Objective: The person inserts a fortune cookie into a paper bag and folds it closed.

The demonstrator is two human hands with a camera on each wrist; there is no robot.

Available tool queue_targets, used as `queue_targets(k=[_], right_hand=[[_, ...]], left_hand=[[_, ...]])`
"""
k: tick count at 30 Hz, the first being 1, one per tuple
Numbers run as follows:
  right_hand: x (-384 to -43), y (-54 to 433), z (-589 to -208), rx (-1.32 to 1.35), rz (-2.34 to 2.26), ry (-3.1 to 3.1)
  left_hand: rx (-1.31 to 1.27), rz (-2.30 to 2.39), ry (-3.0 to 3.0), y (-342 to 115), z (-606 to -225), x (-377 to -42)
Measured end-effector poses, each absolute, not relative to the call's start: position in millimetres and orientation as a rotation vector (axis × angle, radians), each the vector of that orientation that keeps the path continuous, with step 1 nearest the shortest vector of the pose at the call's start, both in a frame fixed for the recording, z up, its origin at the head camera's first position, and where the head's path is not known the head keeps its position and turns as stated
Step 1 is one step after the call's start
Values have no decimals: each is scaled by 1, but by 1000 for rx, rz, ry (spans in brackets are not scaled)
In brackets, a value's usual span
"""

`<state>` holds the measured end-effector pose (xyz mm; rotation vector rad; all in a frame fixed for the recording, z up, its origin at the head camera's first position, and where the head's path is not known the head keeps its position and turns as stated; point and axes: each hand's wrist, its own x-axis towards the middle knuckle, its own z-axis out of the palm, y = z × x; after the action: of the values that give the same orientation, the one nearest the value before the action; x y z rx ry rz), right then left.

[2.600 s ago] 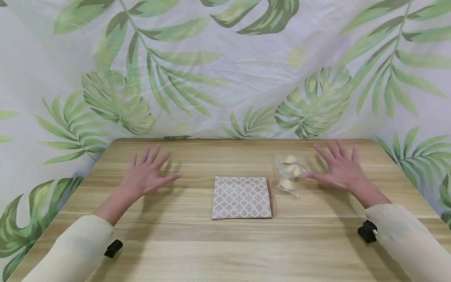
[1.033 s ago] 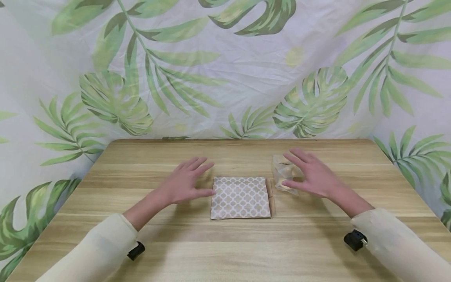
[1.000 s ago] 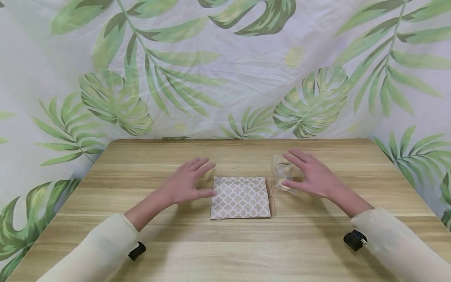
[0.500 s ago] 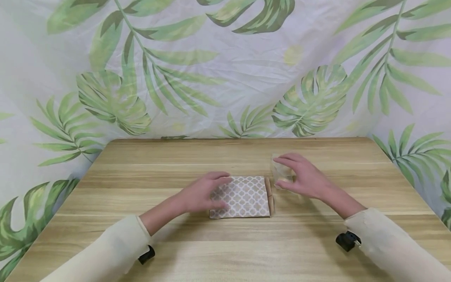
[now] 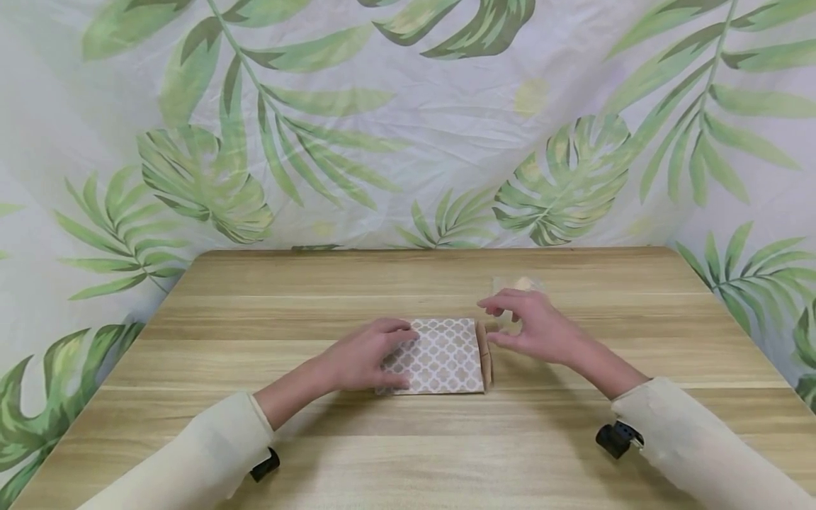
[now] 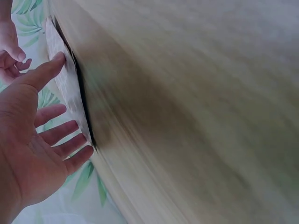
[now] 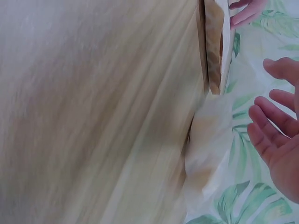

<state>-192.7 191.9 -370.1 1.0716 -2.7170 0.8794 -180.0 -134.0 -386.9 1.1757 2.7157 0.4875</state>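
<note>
A flat paper bag (image 5: 446, 358) with a white quatrefoil pattern lies mid-table, its brown opening (image 5: 484, 358) facing right and slightly parted in the right wrist view. My left hand (image 5: 363, 355) lies over the bag's left end, thumb tip on the patterned face and fingers loosely extended, as the left wrist view shows. Just off the opening hovers my right hand (image 5: 538, 327), thumb and fingers apart with nothing between them. Behind it are fortune cookies in clear wrappers (image 5: 524, 283), mostly hidden by the hand; the right wrist view shows the wrappers (image 7: 208, 158) blurred beside the bag.
The wood-grain table (image 5: 408, 453) runs back to a leaf-print cloth (image 5: 395, 156) hanging behind it. A small black device (image 5: 264, 464) sits under the left sleeve, and another black device (image 5: 617, 440) under the right sleeve.
From spread wide apart, both hands have come inward. My left hand has reached the bag's left end; my right has passed across the wrapped cookies to the bag's opening, which has shifted slightly left.
</note>
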Motion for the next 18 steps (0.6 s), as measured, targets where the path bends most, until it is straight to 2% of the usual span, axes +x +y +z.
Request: queue_targets(k=[7,18], right_hand=[[-188,178,-375,1140,1029,-2766],[-184,156,-383,1114,961,-2867]], left_hand=[[1178,455,2740,-142,-389,-180],[1124,442,2761,-151,-387,-183]])
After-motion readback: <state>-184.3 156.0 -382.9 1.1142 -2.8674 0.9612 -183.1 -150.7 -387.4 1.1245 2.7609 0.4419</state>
